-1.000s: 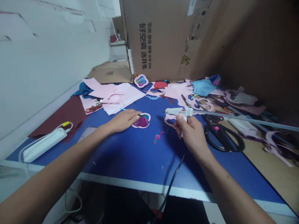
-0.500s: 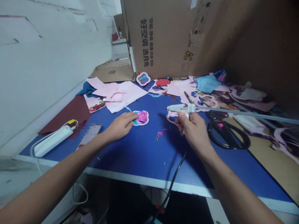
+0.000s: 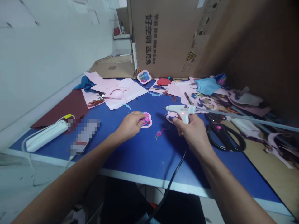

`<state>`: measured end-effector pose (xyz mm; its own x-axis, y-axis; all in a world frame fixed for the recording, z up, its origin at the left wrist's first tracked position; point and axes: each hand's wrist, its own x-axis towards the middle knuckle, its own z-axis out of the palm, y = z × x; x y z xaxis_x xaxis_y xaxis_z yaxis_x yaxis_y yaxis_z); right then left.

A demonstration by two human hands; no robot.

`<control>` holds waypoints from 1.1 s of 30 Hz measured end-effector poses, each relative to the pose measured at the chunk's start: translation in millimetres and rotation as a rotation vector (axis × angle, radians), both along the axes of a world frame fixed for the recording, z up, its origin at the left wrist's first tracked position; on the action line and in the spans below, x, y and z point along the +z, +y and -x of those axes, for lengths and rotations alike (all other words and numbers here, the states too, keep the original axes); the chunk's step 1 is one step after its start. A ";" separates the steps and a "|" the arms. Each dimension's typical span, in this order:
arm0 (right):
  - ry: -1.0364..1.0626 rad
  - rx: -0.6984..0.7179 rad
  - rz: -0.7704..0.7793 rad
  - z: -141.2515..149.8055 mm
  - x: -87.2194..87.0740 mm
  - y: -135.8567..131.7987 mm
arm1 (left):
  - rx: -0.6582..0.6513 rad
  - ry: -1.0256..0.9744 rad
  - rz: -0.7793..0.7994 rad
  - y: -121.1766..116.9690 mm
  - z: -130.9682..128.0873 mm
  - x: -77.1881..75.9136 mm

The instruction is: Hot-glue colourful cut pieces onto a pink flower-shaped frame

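My right hand point(image 3: 192, 132) is closed round the grip of a white hot glue gun point(image 3: 178, 109). Its nozzle points left and a long clear glue stick point(image 3: 245, 117) juts out behind it to the right. Its black cord point(image 3: 173, 174) drops over the table's front edge. My left hand point(image 3: 129, 126) rests on the blue table point(image 3: 140, 152), fingers curled onto the left edge of a pink flower-shaped cutout point(image 3: 147, 119) with purple and blue inside. A small pink and teal scrap point(image 3: 160, 133) lies between my hands.
Black scissors point(image 3: 224, 137) lie right of my right hand. Pink paper sheets point(image 3: 121, 91) and scraps crowd the back of the table, below a big cardboard box point(image 3: 168, 37). A white power strip point(image 3: 46, 135) and a phone point(image 3: 83, 137) lie at the left.
My left hand has curled and drawn in over the flower cutout, which shifted slightly. The glue gun has stayed above the table, nozzle pointing left.
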<state>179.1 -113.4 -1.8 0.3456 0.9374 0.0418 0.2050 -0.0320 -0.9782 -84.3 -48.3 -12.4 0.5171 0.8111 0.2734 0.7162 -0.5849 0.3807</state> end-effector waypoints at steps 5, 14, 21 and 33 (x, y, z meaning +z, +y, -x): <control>0.394 0.055 0.080 4.9 -4.3 4.0 | 0.013 -0.055 0.008 2.0 0.7 -16.6; 0.624 0.201 0.192 25.0 16.8 16.6 | -0.013 -0.128 -0.044 1.5 6.9 -29.4; 0.754 0.289 0.203 45.3 13.2 37.3 | -0.036 -0.087 -0.090 -1.7 2.1 -30.7; 0.734 0.267 0.243 46.2 2.2 37.4 | -0.010 -0.116 -0.040 -4.4 0.8 -26.0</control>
<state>132.9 -76.0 0.3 -0.0306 0.9458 -0.3233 -0.4539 -0.3013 -0.8386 -85.1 -52.6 -38.4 0.4877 0.7937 0.3636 0.6630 -0.6077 0.4371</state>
